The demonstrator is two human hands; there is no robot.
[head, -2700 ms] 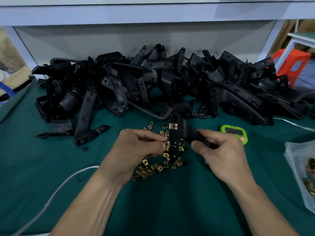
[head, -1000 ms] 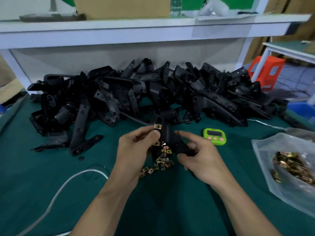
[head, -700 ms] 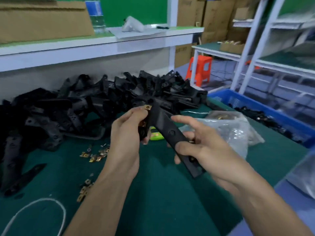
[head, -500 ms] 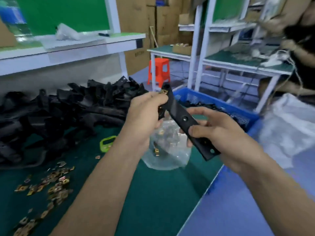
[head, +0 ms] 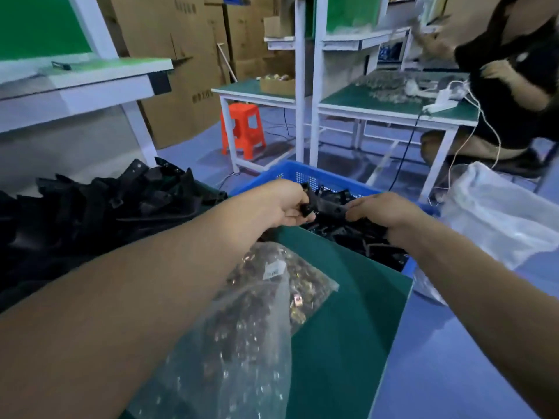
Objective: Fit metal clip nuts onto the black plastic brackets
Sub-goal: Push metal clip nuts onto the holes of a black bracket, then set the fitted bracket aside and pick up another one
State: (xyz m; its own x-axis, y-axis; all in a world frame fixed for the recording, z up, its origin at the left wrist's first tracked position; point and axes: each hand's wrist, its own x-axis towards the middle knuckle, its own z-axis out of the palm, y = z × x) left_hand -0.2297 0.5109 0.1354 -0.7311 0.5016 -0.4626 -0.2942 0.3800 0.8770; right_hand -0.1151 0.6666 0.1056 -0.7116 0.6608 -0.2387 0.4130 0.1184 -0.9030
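Both my hands hold one black plastic bracket [head: 328,205] out over a blue crate [head: 305,176] beyond the table's right end. My left hand [head: 284,204] grips the bracket's left end, and my right hand [head: 382,210] grips its right end. Several other black brackets [head: 357,237] lie inside the crate. A heap of black brackets [head: 99,207] sits on the green table [head: 348,313] at left. A clear bag of metal clip nuts [head: 257,297] lies on the table under my left forearm.
The table's right edge runs diagonally, with blue floor beyond it. A large white plastic bag [head: 496,216] stands right of the crate. Other workbenches [head: 378,107], an orange stool [head: 242,128] and a seated person [head: 514,86] are further back.
My view has swung right from the loose clip nuts toward the crate. Both hands have carried the bracket from above the table out over the blue crate and lower.
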